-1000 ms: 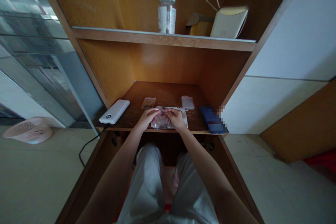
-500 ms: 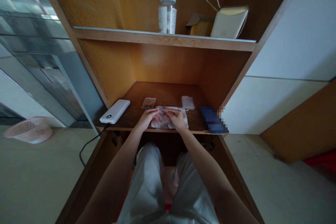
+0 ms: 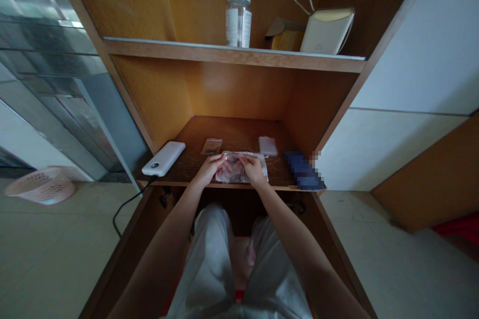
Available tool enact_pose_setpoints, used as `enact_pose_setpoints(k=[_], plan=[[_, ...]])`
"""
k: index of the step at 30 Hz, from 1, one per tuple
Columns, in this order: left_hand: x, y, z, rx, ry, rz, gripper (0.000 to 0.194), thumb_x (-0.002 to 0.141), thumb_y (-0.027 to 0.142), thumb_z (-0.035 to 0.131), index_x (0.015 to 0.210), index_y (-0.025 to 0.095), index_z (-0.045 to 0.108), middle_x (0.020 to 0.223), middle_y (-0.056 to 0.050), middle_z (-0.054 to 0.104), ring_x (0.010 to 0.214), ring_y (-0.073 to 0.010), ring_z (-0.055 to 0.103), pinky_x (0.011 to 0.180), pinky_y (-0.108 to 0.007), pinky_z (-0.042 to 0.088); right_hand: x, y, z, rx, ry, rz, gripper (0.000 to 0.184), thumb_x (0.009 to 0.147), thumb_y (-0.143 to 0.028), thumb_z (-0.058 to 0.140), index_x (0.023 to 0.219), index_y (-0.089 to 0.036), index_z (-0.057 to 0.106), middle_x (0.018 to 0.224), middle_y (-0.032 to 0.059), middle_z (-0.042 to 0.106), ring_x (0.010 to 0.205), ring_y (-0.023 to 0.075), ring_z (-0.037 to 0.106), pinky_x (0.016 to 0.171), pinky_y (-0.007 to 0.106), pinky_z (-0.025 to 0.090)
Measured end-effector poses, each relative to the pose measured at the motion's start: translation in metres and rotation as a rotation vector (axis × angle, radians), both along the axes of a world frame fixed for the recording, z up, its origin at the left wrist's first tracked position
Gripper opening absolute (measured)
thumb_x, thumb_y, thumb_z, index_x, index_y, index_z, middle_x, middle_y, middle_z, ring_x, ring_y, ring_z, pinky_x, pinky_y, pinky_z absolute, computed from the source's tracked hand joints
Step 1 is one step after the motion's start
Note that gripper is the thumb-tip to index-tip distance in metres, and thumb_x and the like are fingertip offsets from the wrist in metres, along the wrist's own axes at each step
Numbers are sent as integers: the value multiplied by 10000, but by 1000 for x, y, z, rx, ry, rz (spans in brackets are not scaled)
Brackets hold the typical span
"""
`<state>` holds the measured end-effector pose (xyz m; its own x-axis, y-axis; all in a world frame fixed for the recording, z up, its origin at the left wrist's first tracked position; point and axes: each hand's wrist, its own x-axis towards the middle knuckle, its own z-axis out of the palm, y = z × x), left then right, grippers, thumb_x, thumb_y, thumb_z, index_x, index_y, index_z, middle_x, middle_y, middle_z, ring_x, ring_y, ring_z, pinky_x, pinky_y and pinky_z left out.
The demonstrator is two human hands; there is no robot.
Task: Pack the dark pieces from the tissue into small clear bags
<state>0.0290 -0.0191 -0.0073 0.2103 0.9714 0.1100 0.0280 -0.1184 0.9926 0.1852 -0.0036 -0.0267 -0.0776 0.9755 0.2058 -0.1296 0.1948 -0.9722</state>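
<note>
Both my hands rest at the front of a dark wooden desk surface (image 3: 235,132), working on a transparent plastic bag (image 3: 234,172) with something pinkish inside. My left hand (image 3: 210,169) pinches the bag's left side, and my right hand (image 3: 252,169) holds its right side. Two small resealable bags lie just beyond my hands: a brownish one (image 3: 211,146) and a whitish one (image 3: 268,146). The fingers hide part of the bag's contents.
A white power bank (image 3: 163,158) with a black cable (image 3: 130,203) lies to the left, and a pixelated blue object (image 3: 303,170) to the right. Above stand a jar (image 3: 238,17), a cardboard box (image 3: 284,35) and a white pouch (image 3: 326,32). A pink basket (image 3: 41,183) sits on the floor.
My fingertips have shifted slightly apart on the plastic bag, and the bag's folds have changed a little. The other objects have not moved.
</note>
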Motion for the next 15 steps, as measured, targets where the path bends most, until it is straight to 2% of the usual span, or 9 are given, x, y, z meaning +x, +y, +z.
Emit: enact_pose_setpoints(k=[4, 9, 15], plan=[[-1, 1, 0, 33, 6, -8, 385, 794, 484, 529, 647, 137, 606, 544, -23, 608, 435, -104, 517, 415, -213, 323, 1, -1, 2, 4, 8, 4, 383, 702, -566, 581, 609, -196, 609, 525, 3, 574, 413, 111, 449, 426, 255, 378], [-1, 1, 0, 83, 33, 32, 334, 741, 472, 613, 734, 138, 633, 621, -12, 617, 495, -102, 525, 454, -208, 356, 2, -6, 8, 23, -3, 47, 337, 712, -516, 591, 700, -186, 662, 551, 3, 601, 428, 109, 474, 419, 239, 380], [-1, 0, 1, 98, 133, 49, 330, 746, 465, 594, 747, 140, 651, 644, -21, 626, 506, -110, 522, 454, -207, 367, 1, -5, 6, 52, -59, 52, 283, 674, -469, 642, 715, -194, 694, 598, 6, 643, 472, 113, 511, 430, 228, 387]])
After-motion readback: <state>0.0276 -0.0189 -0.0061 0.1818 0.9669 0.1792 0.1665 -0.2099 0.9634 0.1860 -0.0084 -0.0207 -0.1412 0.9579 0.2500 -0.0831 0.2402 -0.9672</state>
